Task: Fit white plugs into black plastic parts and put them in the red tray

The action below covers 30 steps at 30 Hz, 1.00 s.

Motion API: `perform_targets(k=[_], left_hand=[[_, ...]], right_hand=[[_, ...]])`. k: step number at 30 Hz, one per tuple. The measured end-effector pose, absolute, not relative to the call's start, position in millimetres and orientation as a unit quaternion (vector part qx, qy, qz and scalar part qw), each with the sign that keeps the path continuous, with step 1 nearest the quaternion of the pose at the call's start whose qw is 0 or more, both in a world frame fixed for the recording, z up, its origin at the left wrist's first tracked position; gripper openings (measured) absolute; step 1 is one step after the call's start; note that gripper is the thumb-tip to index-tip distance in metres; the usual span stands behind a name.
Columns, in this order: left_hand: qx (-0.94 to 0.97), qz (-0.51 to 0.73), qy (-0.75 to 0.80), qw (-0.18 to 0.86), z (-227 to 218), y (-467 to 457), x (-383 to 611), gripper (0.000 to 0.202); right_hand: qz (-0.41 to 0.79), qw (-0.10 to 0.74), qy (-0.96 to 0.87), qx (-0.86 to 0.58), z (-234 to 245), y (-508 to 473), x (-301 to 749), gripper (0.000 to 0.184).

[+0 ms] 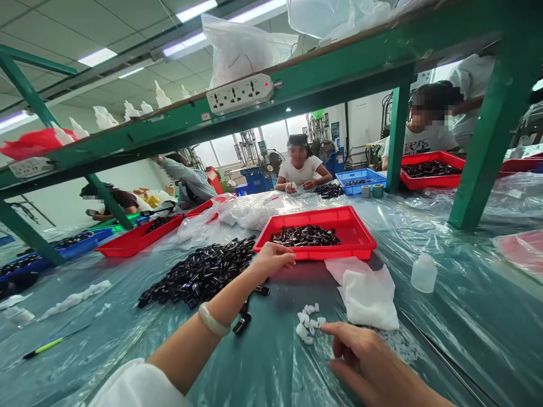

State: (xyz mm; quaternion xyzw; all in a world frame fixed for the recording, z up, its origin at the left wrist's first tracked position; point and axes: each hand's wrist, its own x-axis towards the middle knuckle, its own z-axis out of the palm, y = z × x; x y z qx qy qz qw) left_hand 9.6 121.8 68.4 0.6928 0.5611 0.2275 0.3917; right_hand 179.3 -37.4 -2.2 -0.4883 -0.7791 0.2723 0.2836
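My left hand [275,258], a pale bangle on its wrist, is over the near left edge of a red tray [314,254]. Its fingers are closed together, and whatever they hold is hidden. Inside the tray lie many small shiny black pieces [303,235]. Left of it a large heap of similar black pieces [199,274] spreads on the table. My right hand [360,353] is open, its index finger stretched to a small cluster of white bits [307,323] and its thumb apart below. That fingertip is at the edge of the cluster; touching or not, I cannot tell.
A folded white cloth [369,297] and a translucent bottle [424,273] are at the right, with long metal tweezers [441,356]. A yellow-green pen-like tool [51,346] lies left. A green shelf frame [297,76] with a power strip [240,94] spans overhead. Other people sit across the table.
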Motion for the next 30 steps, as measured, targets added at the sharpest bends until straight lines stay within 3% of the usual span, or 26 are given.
perform_targets(k=[9, 15, 18, 22, 24, 27, 30], left_hand=[[0.776, 0.048, 0.620, 0.108, 50.5, 34.0, -81.4, 0.009], [0.784, -0.005, 0.618, 0.061, 39.6, 12.5, -74.3, 0.029], [0.814, -0.001, 0.569, 0.117, 50.5, 11.5, -59.1, 0.027], [0.795, 0.042, 0.463, 0.391, 64.3, 9.5, -31.6, 0.024], [0.769, 0.055, 0.425, 0.474, 67.1, 10.3, -18.3, 0.022], [0.754, 0.074, 0.401, 0.516, 67.8, 14.3, -3.7, 0.018], [0.725, 0.129, 0.411, 0.537, 64.9, 19.1, 3.8, 0.015]], right_hand=[[0.265, 0.294, -0.786, -0.475, -9.6, -38.4, 182.3, 0.025], [0.276, 0.305, -0.784, -0.466, -10.2, -37.4, 182.9, 0.024], [0.306, 0.326, -0.763, -0.466, -7.6, -38.1, 183.0, 0.026], [0.420, 0.367, -0.689, -0.463, -1.4, -37.8, 181.5, 0.031], [0.495, 0.374, -0.647, -0.444, 0.8, -36.1, 181.4, 0.027], [0.567, 0.373, -0.600, -0.424, 2.1, -33.0, 183.2, 0.016], [0.579, 0.383, -0.577, -0.430, 2.6, -31.9, 185.3, 0.016]])
